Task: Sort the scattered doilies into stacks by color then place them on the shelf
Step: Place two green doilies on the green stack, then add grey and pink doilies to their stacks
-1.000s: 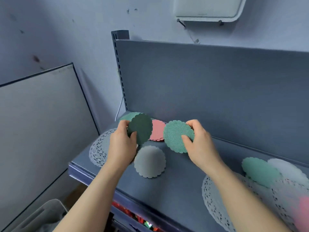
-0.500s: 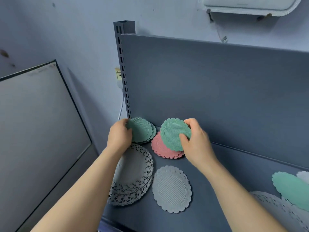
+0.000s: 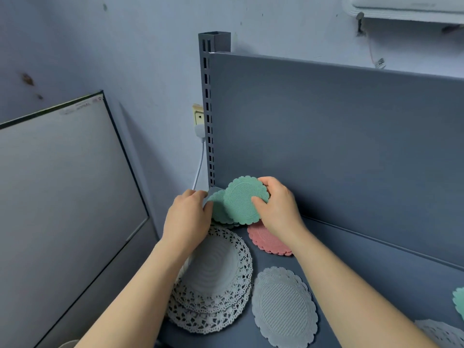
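My right hand [image 3: 277, 207] pinches a green doily [image 3: 242, 200] by its right edge and holds it tilted over the green stack [image 3: 218, 207] in the shelf's back left corner. My left hand [image 3: 187, 217] rests at the left edge of that green stack, fingers curled against it. A pink stack [image 3: 266, 241] lies just right of the green one, partly under my right wrist. A stack of white lace doilies [image 3: 216, 280] sits in front, and a single grey doily [image 3: 285, 307] lies to its right.
The grey shelf [image 3: 376, 275] has a tall back panel [image 3: 339, 151] and a slotted upright post [image 3: 208, 109] at the left. More doilies show at the far right edge, one green [image 3: 459, 301] and one white lace [image 3: 442, 332]. A whiteboard [image 3: 57, 184] leans at the left.
My right hand has carried the green doily left, from above the pink stack to over the green stack. My left hand stays at the green stack's left edge. The view has moved closer.
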